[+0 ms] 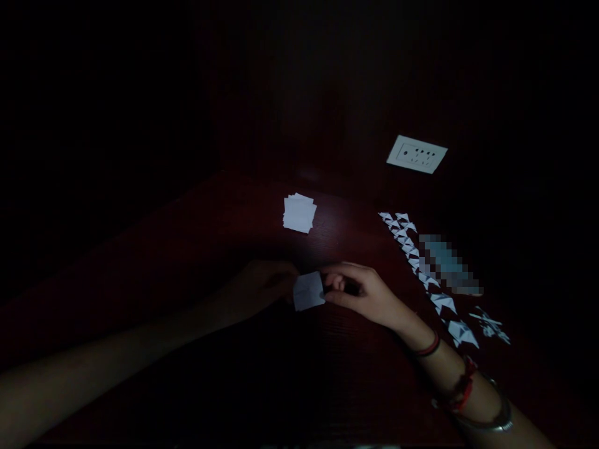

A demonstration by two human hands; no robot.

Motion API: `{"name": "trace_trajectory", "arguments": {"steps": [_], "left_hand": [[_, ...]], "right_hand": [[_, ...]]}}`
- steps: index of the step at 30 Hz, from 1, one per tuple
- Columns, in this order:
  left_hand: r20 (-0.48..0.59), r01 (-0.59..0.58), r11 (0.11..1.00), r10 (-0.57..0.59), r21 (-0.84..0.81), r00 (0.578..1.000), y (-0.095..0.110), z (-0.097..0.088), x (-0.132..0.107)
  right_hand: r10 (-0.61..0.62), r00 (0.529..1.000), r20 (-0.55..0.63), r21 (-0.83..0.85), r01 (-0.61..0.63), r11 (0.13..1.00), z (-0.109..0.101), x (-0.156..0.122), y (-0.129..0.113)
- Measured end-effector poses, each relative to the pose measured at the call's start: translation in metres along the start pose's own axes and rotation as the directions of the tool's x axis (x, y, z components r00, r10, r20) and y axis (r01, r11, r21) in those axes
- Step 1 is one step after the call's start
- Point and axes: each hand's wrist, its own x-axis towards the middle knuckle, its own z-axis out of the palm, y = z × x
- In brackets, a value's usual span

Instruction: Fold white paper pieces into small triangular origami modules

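"Although the light was poor, could you tell how far the work had got?"

"Partway, I judged. A row of folded pieces [410, 251] ran down the right side of the surface [350, 231], from near the far edge toward the near right corner, and those looked finished. A stack [298, 215] of flat paper lay near the middle of the far edge, apparently still to be folded."

"And the sheet [309, 290]?"

"Between the hands, nearer the near edge than the stack was. The right hand [365, 292] pinched its right edge between thumb and fingers; the left hand [271, 284], though dim, had its grip on the left edge."

"Was it folded yet?"

"It was nearly square, with faint creases; I couldn't tell how many layers."

"And the materials?"

"White paper, seemingly thin. The stack's squares sat askew, corners jutting; the folded pieces were pointed, with triangular facets. The surface was dark reddish, with a soft sheen beside the stack. Narrow pale strips [490, 325] lay loosely heaped outside the row, toward the right edge."
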Motion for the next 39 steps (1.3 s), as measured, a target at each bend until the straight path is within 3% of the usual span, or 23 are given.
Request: {"name": "trace_trajectory", "arguments": {"steps": [5, 8, 12, 16, 21, 30, 39], "left_hand": [[-0.130, -0.066, 0.925, 0.123, 0.375, 0.984, -0.003, 0.009, -0.006], [-0.083, -0.176, 0.845, 0.251, 0.506, 0.964, 0.002, 0.007, -0.010], [0.096, -0.404, 0.759, 0.417, 0.510, 0.904, 0.002, 0.004, -0.013], [0.120, -0.469, 0.717, 0.481, 0.516, 0.868, -0.008, 0.008, -0.012], [0.098, -0.466, 0.719, 0.491, 0.515, 0.866, -0.015, 0.010, -0.009], [0.107, -0.453, 0.741, 0.466, 0.495, 0.878, -0.025, 0.012, -0.004], [0.104, -0.467, 0.727, 0.486, 0.503, 0.868, -0.020, 0.008, -0.004]], "right_hand": [[0.036, 0.998, 0.051, -0.078, -0.032, 0.996, 0.004, 0.000, 0.003], [0.027, 0.997, 0.076, -0.144, -0.016, 0.989, 0.003, 0.000, 0.002], [0.048, 0.993, 0.109, -0.171, -0.029, 0.985, 0.005, 0.000, -0.002], [0.083, 0.993, 0.081, -0.188, -0.067, 0.980, 0.009, 0.001, -0.004], [0.110, 0.994, 0.008, -0.212, -0.105, 0.971, 0.014, 0.000, -0.002], [0.127, 0.992, -0.020, -0.234, -0.128, 0.964, 0.016, -0.003, 0.000], [0.172, 0.984, -0.042, -0.217, -0.177, 0.960, 0.017, 0.000, 0.000]]}}
